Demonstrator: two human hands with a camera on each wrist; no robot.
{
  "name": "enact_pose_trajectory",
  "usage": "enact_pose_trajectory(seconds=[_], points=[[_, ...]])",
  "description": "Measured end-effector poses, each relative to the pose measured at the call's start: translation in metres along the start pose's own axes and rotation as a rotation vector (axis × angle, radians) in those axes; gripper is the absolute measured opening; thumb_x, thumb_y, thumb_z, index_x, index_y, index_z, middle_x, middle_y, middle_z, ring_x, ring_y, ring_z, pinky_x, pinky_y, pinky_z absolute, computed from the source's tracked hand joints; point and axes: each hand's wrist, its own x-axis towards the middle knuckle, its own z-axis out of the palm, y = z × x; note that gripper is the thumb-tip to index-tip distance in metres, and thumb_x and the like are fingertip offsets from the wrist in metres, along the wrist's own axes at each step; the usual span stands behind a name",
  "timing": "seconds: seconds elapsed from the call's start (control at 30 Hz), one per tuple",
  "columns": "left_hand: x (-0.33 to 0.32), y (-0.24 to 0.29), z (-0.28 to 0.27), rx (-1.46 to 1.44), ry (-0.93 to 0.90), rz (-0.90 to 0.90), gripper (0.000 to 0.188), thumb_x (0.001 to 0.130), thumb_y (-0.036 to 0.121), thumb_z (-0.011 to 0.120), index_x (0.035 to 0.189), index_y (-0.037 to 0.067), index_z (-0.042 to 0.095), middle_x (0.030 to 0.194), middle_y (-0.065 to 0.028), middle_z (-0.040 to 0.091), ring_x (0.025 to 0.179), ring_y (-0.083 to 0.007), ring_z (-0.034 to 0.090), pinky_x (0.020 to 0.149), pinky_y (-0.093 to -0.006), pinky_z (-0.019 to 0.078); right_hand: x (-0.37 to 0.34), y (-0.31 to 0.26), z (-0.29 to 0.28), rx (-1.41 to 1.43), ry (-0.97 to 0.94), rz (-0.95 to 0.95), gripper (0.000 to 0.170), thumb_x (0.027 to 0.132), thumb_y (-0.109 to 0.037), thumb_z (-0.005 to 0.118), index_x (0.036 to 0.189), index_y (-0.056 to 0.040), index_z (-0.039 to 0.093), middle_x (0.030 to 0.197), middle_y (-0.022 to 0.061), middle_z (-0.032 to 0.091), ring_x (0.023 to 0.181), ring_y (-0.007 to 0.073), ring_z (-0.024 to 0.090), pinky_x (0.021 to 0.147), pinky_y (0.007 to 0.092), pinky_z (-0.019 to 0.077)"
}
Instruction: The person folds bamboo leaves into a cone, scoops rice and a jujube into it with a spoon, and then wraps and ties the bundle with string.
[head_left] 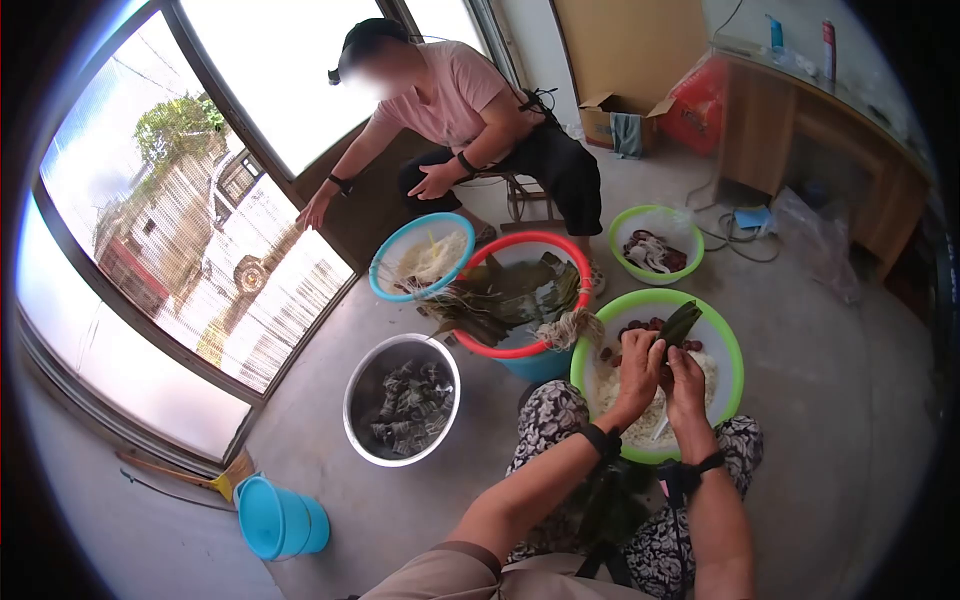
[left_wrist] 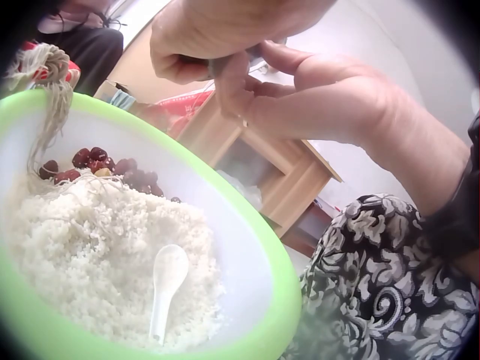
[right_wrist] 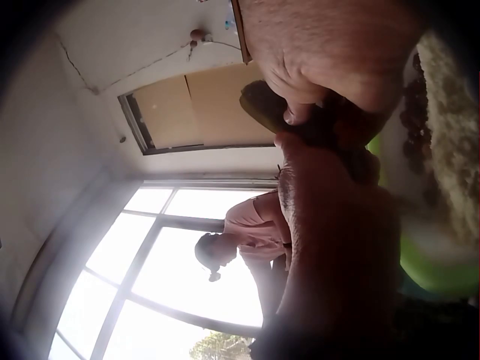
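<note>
Both hands are raised close together over a green-rimmed basin (head_left: 737, 385) of white rice. Between them is a folded green leaf (head_left: 682, 322), its pointed end sticking up past the fingers. My left hand (head_left: 640, 372) grips the leaf from the left, and my right hand (head_left: 685, 385) pinches it from the right. What lies inside the fold is hidden by the fingers. Below, the left wrist view shows rice (left_wrist: 90, 232), dark red dates (left_wrist: 97, 160) along the far side, and a white spoon (left_wrist: 171, 276) lying on the rice.
A red-rimmed basin (head_left: 530, 239) holds long leaves in water, with pale strings (head_left: 572, 330) over its edge. Around it stand a metal basin (head_left: 350, 420) of dark wrapped bundles, a blue-rimmed basin (head_left: 376, 272) and a smaller green basin (head_left: 618, 262). Another person (head_left: 465, 90) sits opposite, one arm stretched out.
</note>
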Motion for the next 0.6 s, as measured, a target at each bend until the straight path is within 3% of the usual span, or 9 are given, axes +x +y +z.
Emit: enact_pose_trajectory(seconds=[0.2, 0.3, 0.33, 0.43, 0.47, 0.6], points=[[0.0, -0.005, -0.002, 0.0, -0.019, 0.017, 0.022, 0.095, 0.018, 0.055, 0.106, -0.002, 0.056, 0.112, -0.0167, 0.047, 0.106, -0.0321, 0.048, 0.094, -0.0369, 0.0397, -0.003, 0.0, 0.0, -0.031, 0.008, 0.027, 0.027, 0.096, -0.026, 0.061, 0.111, -0.0042, 0.062, 0.092, 0.0009, 0.063, 0.078, 0.0103, 0.061, 0.066, 0.0249, 0.0506], [0.0, -0.001, -0.003, -0.025, -0.036, -0.03, 0.02, 0.094, 0.014, 0.057, 0.106, -0.002, 0.059, 0.107, -0.0165, 0.049, 0.101, -0.0316, 0.05, 0.09, -0.0369, 0.0417, -0.004, 0.001, 0.0, -0.041, 0.003, 0.043, 0.03, 0.096, -0.027, 0.06, 0.115, -0.0036, 0.06, 0.098, 0.004, 0.064, 0.082, 0.0126, 0.062, 0.073, 0.0288, 0.0517], [-0.001, -0.007, -0.003, -0.004, -0.069, -0.033, 0.02, 0.096, 0.014, 0.054, 0.107, -0.002, 0.058, 0.108, -0.0142, 0.047, 0.101, -0.0271, 0.049, 0.09, -0.0338, 0.0408, -0.005, 0.0, 0.003, -0.022, 0.039, 0.034, 0.029, 0.096, -0.025, 0.061, 0.113, -0.0023, 0.062, 0.093, 0.0033, 0.064, 0.076, 0.0118, 0.061, 0.068, 0.0273, 0.0538], [-0.002, -0.012, -0.002, -0.008, -0.072, -0.01, 0.022, 0.097, 0.017, 0.054, 0.106, -0.002, 0.059, 0.105, -0.0129, 0.049, 0.101, -0.0265, 0.049, 0.091, -0.0336, 0.0398, -0.006, 0.002, 0.004, -0.032, 0.079, 0.034, 0.024, 0.095, -0.024, 0.062, 0.107, -0.003, 0.062, 0.089, 0.0029, 0.063, 0.075, 0.0117, 0.062, 0.066, 0.0278, 0.0549], [-0.002, -0.013, -0.001, -0.001, -0.064, -0.005, 0.022, 0.095, 0.016, 0.056, 0.106, -0.003, 0.059, 0.104, -0.016, 0.051, 0.099, -0.0304, 0.05, 0.089, -0.037, 0.0417, -0.002, 0.006, -0.001, -0.029, 0.073, 0.038, 0.023, 0.095, -0.024, 0.062, 0.105, -0.0034, 0.063, 0.088, 0.002, 0.062, 0.075, 0.0109, 0.061, 0.066, 0.028, 0.055], [-0.005, -0.019, -0.001, 0.019, -0.089, -0.013, 0.025, 0.097, 0.021, 0.054, 0.107, -0.001, 0.06, 0.102, -0.0144, 0.05, 0.097, -0.028, 0.05, 0.088, -0.0371, 0.0413, -0.001, 0.011, -0.005, -0.04, 0.095, 0.049, 0.021, 0.095, -0.023, 0.062, 0.101, -0.0036, 0.065, 0.084, 0.0005, 0.062, 0.072, 0.0095, 0.06, 0.067, 0.029, 0.0544]])
